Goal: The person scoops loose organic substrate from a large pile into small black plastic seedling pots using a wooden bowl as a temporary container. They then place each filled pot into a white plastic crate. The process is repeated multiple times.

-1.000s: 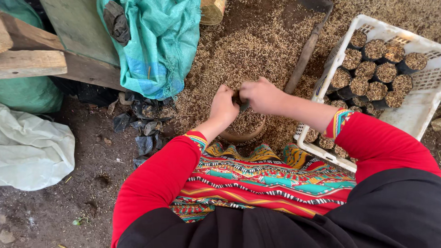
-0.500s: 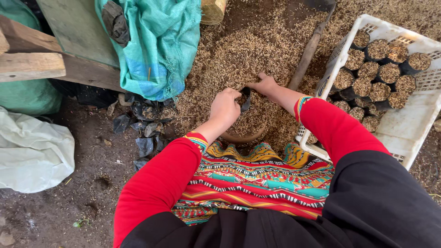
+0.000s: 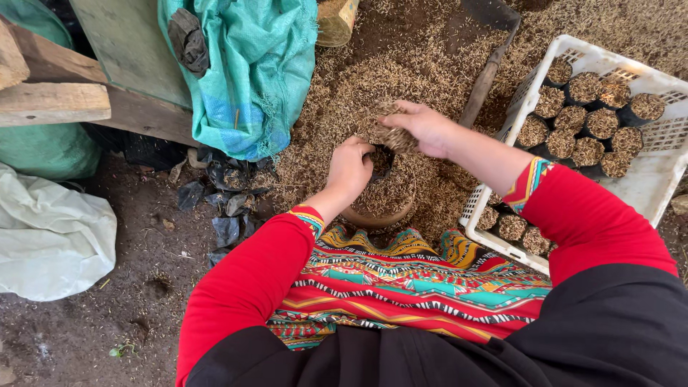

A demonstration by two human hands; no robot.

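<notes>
A small black planting bag is gripped at its rim by the closed fingers of the left hand; it is stood on a low round block strewn with husks, at the centre of the view. A handful of husk mix is held in the curled fingers of the right hand, just above the bag's mouth toward one o'clock. Spillage is judged the likeliest fault: the mouth is narrow and partly hidden by the left thumb, so husks could be dropped past the rim onto the husk pile spread toward twelve o'clock. The bag could also be tipped off the block if the rim were let go while it is only partly filled. At three o'clock a white plastic crate is set, in which about fifteen filled bags can be counted, some hidden by the forearm. One wooden tool handle is laid at one o'clock, one teal woven sack at eleven, and one white sack at nine.
</notes>
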